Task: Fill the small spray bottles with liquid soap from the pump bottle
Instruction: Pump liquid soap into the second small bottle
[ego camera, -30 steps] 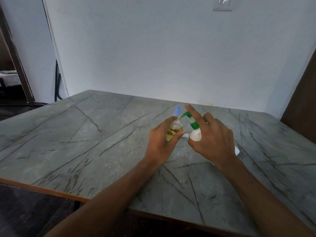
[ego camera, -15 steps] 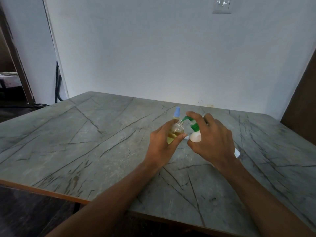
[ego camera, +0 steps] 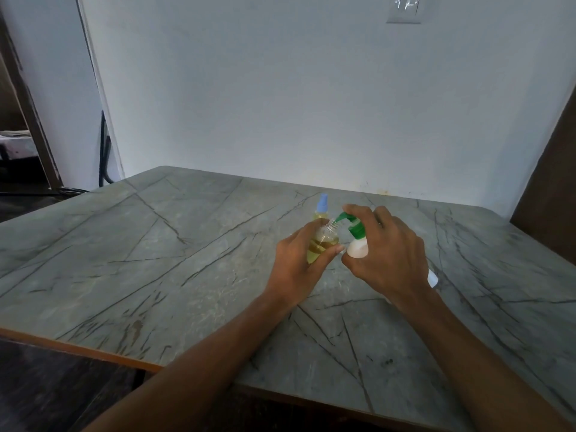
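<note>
bare tabletop [ego camera: 149,263] stretches left of the left hand [ego camera: 296,266]; a blue-capped bottle [ego camera: 322,204] stands just behind it.

No writing, brand, number or sign can be read anywhere. The white pump bottle [ego camera: 358,249] shows only a plain side, the clear small spray bottle [ego camera: 324,241] bears no legible label, and the wall plate [ego camera: 403,9] high on the far wall is too blurred to tell.
</note>
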`<state>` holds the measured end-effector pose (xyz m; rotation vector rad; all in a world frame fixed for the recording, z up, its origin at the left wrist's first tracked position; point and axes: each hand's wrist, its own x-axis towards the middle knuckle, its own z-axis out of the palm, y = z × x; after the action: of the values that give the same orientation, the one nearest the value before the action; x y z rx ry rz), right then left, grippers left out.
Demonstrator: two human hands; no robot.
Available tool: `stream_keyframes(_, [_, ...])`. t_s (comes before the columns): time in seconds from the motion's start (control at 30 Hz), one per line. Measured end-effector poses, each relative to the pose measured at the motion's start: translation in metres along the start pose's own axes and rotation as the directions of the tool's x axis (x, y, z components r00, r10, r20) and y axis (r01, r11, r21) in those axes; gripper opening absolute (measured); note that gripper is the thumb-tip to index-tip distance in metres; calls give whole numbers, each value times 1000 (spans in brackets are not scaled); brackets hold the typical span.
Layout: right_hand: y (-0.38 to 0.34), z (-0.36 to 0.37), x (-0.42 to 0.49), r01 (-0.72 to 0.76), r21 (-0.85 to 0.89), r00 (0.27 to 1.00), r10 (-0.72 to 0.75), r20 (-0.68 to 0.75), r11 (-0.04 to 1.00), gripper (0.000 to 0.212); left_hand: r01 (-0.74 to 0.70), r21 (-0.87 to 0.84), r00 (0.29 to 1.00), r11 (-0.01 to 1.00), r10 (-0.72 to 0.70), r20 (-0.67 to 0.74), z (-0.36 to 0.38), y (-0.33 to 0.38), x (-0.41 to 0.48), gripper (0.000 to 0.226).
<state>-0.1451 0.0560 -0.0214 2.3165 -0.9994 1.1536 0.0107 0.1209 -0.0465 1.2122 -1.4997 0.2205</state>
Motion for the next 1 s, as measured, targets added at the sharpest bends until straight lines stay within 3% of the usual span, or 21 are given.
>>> stream_keyframes(0.37, [2,0,-2,22,-64,999,-21,24,998,105,40,30,998,999,-38,-51,-2,2,2,50])
stream_keyframes(1.0, [1,-1,1,-19,-23,998,20,52,1000,83,6,30,1000,1000,-6,1,1,-1,-1,52])
